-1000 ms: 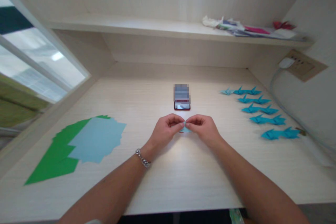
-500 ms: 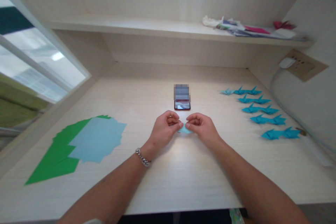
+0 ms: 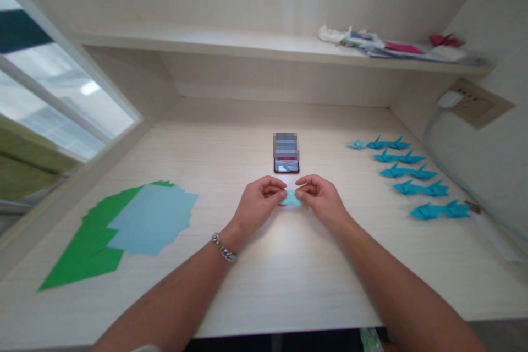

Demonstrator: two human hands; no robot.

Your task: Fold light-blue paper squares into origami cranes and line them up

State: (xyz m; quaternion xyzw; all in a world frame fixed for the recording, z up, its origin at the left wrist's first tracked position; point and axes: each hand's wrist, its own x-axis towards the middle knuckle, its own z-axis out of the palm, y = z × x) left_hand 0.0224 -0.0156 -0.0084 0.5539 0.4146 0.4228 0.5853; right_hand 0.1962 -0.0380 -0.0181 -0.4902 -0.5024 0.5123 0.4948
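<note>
A small piece of folded light-blue paper [image 3: 292,198] is held just above the desk's middle. My left hand [image 3: 259,202] pinches its left end and my right hand [image 3: 322,197] pinches its right end; both have curled fingers. A chain bracelet [image 3: 224,248] circles my left wrist. Most of the paper is hidden behind my fingers.
A phone [image 3: 286,153] lies just beyond my hands. Several folded blue paper cranes [image 3: 412,171] sit in rows at the right. Flat green and light-blue sheets [image 3: 127,225] lie at the left. A shelf [image 3: 264,47] with papers runs above; a wall socket [image 3: 470,102] with a cable is at right.
My hands have drawn slightly apart, so a bit more of the blue paper shows between the fingertips. Nothing else has moved.
</note>
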